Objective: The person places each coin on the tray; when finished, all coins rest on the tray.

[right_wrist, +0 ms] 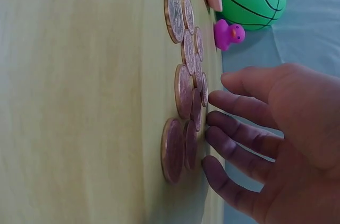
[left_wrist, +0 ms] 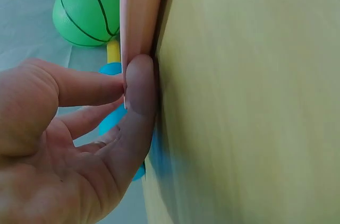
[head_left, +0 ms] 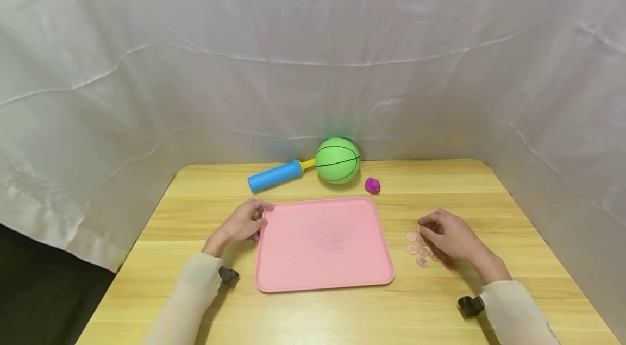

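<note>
- Flat pink rectangular tray [head_left: 324,246] on the wooden bench [head_left: 323,318], long axis left to right.
- My left hand [head_left: 242,220] pinches its rim; my right hand [head_left: 453,235], loose-fingered, is by round copper-coloured coins [right_wrist: 183,91].
- My right wrist view alone shows coins edge-on.

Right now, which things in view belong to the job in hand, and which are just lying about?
Likely in the job:
pink tray, its edge pinched by the left hand
coins, close by the right hand

Just lying about, neither hand on them:
green ball
blue pump
toy duck
</note>
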The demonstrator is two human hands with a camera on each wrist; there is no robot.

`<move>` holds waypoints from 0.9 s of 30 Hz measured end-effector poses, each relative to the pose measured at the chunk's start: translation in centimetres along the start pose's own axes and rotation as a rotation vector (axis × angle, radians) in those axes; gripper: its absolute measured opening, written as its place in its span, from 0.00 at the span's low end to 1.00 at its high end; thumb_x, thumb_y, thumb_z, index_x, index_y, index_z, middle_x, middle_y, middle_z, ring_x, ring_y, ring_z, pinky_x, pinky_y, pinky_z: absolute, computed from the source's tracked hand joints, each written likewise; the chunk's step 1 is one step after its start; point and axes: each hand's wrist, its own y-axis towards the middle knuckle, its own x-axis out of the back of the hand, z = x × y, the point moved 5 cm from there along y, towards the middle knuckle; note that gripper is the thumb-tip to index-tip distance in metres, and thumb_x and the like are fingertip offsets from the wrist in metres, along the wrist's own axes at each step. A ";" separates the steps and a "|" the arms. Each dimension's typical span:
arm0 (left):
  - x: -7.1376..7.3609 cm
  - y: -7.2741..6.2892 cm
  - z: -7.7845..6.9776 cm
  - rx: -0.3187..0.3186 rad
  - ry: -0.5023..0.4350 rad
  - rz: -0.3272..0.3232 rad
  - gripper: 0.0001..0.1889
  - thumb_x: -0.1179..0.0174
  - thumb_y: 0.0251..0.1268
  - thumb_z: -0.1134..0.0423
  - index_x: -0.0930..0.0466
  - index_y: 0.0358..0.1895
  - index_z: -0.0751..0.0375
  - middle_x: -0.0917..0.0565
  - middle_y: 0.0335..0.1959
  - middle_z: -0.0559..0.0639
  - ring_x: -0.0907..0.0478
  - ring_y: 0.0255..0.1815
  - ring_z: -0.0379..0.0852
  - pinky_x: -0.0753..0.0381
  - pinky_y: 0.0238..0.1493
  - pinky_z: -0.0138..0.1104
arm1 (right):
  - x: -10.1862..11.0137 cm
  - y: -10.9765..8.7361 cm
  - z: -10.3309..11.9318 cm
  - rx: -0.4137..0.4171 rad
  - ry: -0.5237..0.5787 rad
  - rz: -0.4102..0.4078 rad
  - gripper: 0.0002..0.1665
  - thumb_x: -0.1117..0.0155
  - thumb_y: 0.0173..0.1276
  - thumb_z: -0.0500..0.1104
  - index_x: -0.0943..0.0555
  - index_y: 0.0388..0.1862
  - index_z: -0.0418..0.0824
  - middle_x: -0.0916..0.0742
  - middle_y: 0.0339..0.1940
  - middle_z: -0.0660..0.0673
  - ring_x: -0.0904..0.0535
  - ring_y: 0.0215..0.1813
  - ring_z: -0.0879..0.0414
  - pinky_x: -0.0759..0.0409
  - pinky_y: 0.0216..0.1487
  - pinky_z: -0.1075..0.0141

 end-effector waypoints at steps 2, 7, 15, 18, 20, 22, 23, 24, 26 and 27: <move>-0.3 0.4 -0.2 -0.010 -0.002 0.010 0.21 0.40 0.76 0.76 0.21 0.70 0.72 0.24 0.53 0.67 0.20 0.22 0.42 0.11 0.21 0.31 | 0.0 0.0 0.0 0.001 0.000 -0.003 0.12 0.28 0.77 0.40 0.10 0.54 0.35 0.11 0.45 0.45 0.15 0.46 0.53 0.11 0.49 0.52; -1.3 1.2 -0.7 -0.020 -0.026 0.036 0.23 0.39 0.75 0.77 0.22 0.70 0.72 0.25 0.56 0.68 0.21 0.22 0.42 0.11 0.21 0.32 | 0.2 -0.2 -0.3 0.013 0.000 0.001 0.11 0.27 0.76 0.40 0.10 0.53 0.36 0.10 0.45 0.46 0.14 0.47 0.51 0.09 0.51 0.50; -2.0 1.8 -1.2 0.020 -0.123 0.068 0.24 0.42 0.75 0.78 0.24 0.72 0.73 0.28 0.57 0.69 0.19 0.31 0.46 0.07 0.25 0.37 | 0.5 0.0 0.1 0.038 0.020 0.003 0.09 0.26 0.74 0.37 0.09 0.51 0.39 0.09 0.46 0.47 0.12 0.50 0.48 0.08 0.55 0.47; -2.0 1.6 -1.2 0.025 -0.167 0.082 0.25 0.42 0.73 0.79 0.25 0.73 0.75 0.26 0.54 0.69 0.18 0.30 0.47 0.05 0.27 0.40 | 0.4 0.4 0.2 0.045 0.018 0.007 0.09 0.27 0.75 0.37 0.10 0.52 0.39 0.10 0.46 0.47 0.13 0.49 0.50 0.09 0.54 0.49; -2.3 1.5 -1.2 0.022 -0.193 0.109 0.26 0.41 0.73 0.79 0.27 0.73 0.75 0.24 0.51 0.68 0.17 0.30 0.47 0.03 0.29 0.42 | 0.3 0.6 0.1 0.041 0.009 0.012 0.09 0.27 0.75 0.37 0.10 0.51 0.39 0.11 0.45 0.47 0.14 0.48 0.51 0.09 0.52 0.50; -2.7 1.6 -1.3 0.015 -0.215 0.143 0.26 0.40 0.74 0.78 0.28 0.74 0.76 0.22 0.47 0.66 0.17 0.31 0.47 0.02 0.31 0.44 | 0.4 0.6 0.0 0.039 -0.001 0.018 0.08 0.26 0.75 0.38 0.10 0.50 0.39 0.11 0.44 0.47 0.15 0.46 0.52 0.10 0.50 0.52; -2.9 1.7 -1.3 0.015 -0.224 0.159 0.27 0.40 0.74 0.78 0.28 0.74 0.76 0.22 0.46 0.65 0.17 0.32 0.47 0.02 0.32 0.44 | 0.4 0.6 -0.1 0.039 -0.003 0.022 0.07 0.26 0.75 0.38 0.10 0.49 0.39 0.12 0.43 0.47 0.16 0.45 0.53 0.10 0.48 0.52; -3.1 1.8 -1.3 0.016 -0.229 0.168 0.27 0.40 0.74 0.78 0.28 0.74 0.76 0.21 0.45 0.64 0.17 0.32 0.47 0.02 0.32 0.44 | 0.4 0.6 -0.2 0.038 -0.007 0.026 0.07 0.25 0.74 0.38 0.10 0.48 0.39 0.12 0.42 0.48 0.16 0.44 0.54 0.11 0.47 0.54; -3.2 1.9 -1.3 0.015 -0.232 0.173 0.26 0.40 0.75 0.77 0.28 0.74 0.75 0.22 0.45 0.63 0.18 0.33 0.47 0.02 0.32 0.43 | 0.4 0.5 -0.4 0.034 -0.005 0.034 0.07 0.25 0.74 0.39 0.10 0.48 0.40 0.12 0.42 0.48 0.17 0.42 0.56 0.12 0.46 0.56; -3.2 2.0 -1.4 0.016 -0.230 0.171 0.26 0.40 0.75 0.77 0.28 0.74 0.74 0.22 0.45 0.62 0.18 0.34 0.47 0.03 0.32 0.41 | 0.4 0.5 -0.5 0.032 -0.003 0.033 0.07 0.24 0.74 0.39 0.10 0.48 0.41 0.12 0.42 0.49 0.17 0.42 0.57 0.12 0.45 0.57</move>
